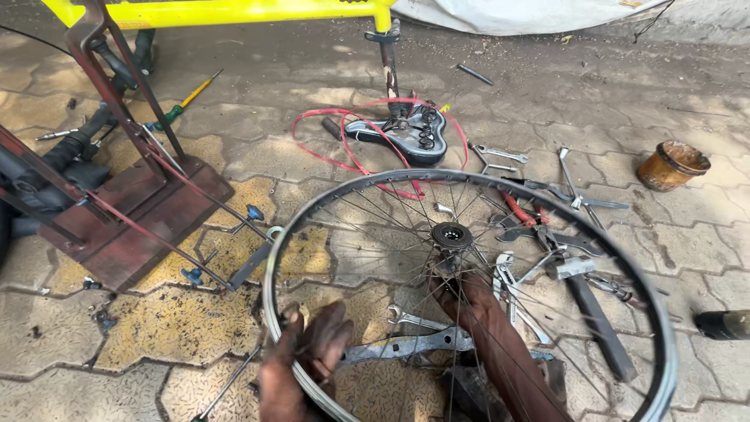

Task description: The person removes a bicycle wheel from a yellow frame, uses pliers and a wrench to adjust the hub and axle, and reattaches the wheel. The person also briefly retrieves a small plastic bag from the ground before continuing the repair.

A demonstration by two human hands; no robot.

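- The bare wheel stands tilted between the two hands, its flat side facing up toward the camera, so its axle points roughly up at the viewer rather than along the ground.
- The left hand grips the rim at its near-left edge, fingers curled over the metal hoop and closed on it.
- The right hand reaches in through the spokes from below, arm running up from the bottom edge; it sits just under the hub, touching or nearly so (whether its fingers are closed on the axle I cannot tell, the spokes and blur hide them).
- The right hand is therefore nearer the hub, the left nearer the rim.
- The wheel has no tyre: a thin dull-silver hoop, many fine wire spokes, a dark greasy hub at the centre.
- Beyond the right hand, spanners and pliers lie scattered on the paving; a bicycle saddle lies beyond the hub, and a rusty stand stands past the left hand.
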